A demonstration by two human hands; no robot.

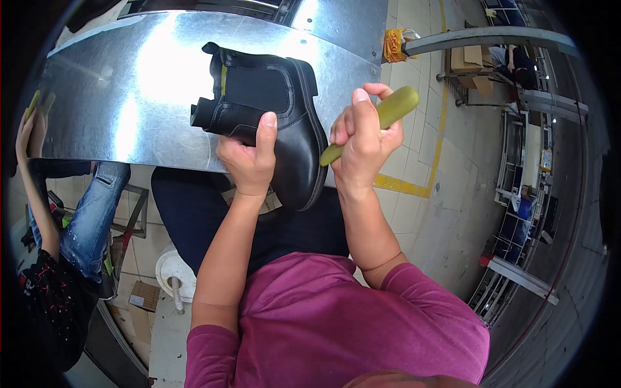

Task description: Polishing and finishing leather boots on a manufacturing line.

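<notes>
A black ankle boot (299, 145) with an elastic side panel lies on its side across the near edge of a shiny metal table (84, 123). Its toe points toward me, its sole faces right and its opening faces left. My left hand (249, 158) grips the boot at the ankle, thumb laid along the upper. In my right hand (365, 142), fingers wrapped round it, is a long olive-green bar with rounded ends (400, 105). The bar's lower tip sits at the sole edge beside the toe; whether it touches, I cannot tell.
At left, a co-worker's arm (40, 194) reaches to the table, holding a similar green piece. A curved grey metal bar (491, 40) with an orange wrapping spans the far right. A white round container (174, 271) stands low at left. Cardboard boxes (469, 59) sit on a cart.
</notes>
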